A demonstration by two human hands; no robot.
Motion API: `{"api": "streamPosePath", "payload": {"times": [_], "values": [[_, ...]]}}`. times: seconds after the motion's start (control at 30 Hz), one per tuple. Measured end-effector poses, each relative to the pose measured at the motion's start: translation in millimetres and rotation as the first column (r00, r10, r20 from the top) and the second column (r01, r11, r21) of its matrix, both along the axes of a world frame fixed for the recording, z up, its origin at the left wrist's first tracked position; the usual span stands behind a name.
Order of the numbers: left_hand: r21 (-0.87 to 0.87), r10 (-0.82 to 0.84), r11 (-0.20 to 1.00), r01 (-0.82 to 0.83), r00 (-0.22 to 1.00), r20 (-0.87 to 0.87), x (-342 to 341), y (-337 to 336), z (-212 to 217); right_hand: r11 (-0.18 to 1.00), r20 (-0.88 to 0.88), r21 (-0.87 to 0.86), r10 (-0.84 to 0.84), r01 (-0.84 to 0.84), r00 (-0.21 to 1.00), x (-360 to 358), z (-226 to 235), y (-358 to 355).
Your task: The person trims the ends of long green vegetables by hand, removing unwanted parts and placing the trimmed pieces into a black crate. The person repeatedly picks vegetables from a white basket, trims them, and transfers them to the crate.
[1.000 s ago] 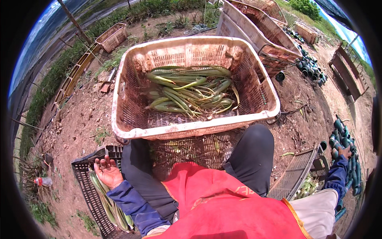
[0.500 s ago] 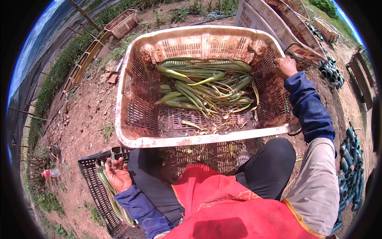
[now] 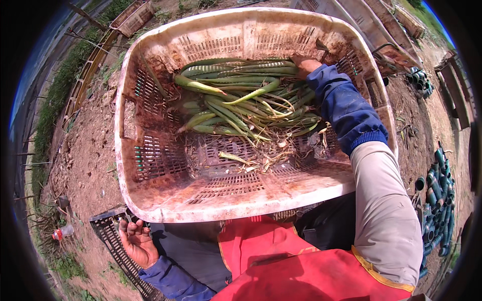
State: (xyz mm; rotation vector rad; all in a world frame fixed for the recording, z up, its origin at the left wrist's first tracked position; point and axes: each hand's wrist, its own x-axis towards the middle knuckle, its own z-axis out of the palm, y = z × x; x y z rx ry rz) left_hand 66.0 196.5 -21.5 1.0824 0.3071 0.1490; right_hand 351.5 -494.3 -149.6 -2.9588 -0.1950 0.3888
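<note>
A large, dirt-stained white plastic crate (image 3: 251,200) fills the middle of the view, its near side over my lap. Inside lies a heap of long green aloe leaves (image 3: 241,100), tips mostly towards me, with dry scraps (image 3: 273,155) on the slatted floor. My right hand (image 3: 305,66) reaches into the crate and touches the leaves at the heap's far right end; its fingers are hidden. Palm up, my left hand (image 3: 139,245) is empty, its fingers apart and slightly curled. It is beside the crate's near left corner, over a black slatted crate (image 3: 108,226).
More crates (image 3: 346,20) stand at the back right, and another crate (image 3: 133,19) sits at the far left. Dark green tubular pieces (image 3: 437,200) lie piled on my right. A plastic bottle (image 3: 63,232) rests on the soil at left.
My right hand has left the white crate's right rim and moved inside, onto the aloe leaves. The crate appears nearer and tilted more. My left hand sits slightly lower and further left, still open.
</note>
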Motion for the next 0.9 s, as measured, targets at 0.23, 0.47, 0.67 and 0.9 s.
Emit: {"api": "streamPosePath", "payload": {"times": [0.23,0.47,0.67,0.9], "values": [[0.007,-0.017,1.000,0.016,1.000,0.013,-1,1,-1,0.968,0.106,-0.243,-0.045,0.070,0.993,-12,3,33],[0.019,0.064,0.998,-0.063,0.998,-0.013,-9,-1,-1,0.977,0.087,-0.205,-0.044,0.061,0.995,-45,55,15],[0.011,0.038,0.999,-0.038,0.999,-0.014,-11,-1,-12,0.905,0.006,0.326,-0.290,0.273,0.957,-91,157,3],[-0.212,-0.296,0.910,0.355,0.918,0.265,-20,-26,-5,0.318,-0.053,0.921,-0.470,0.225,0.881,-128,253,42]]}}
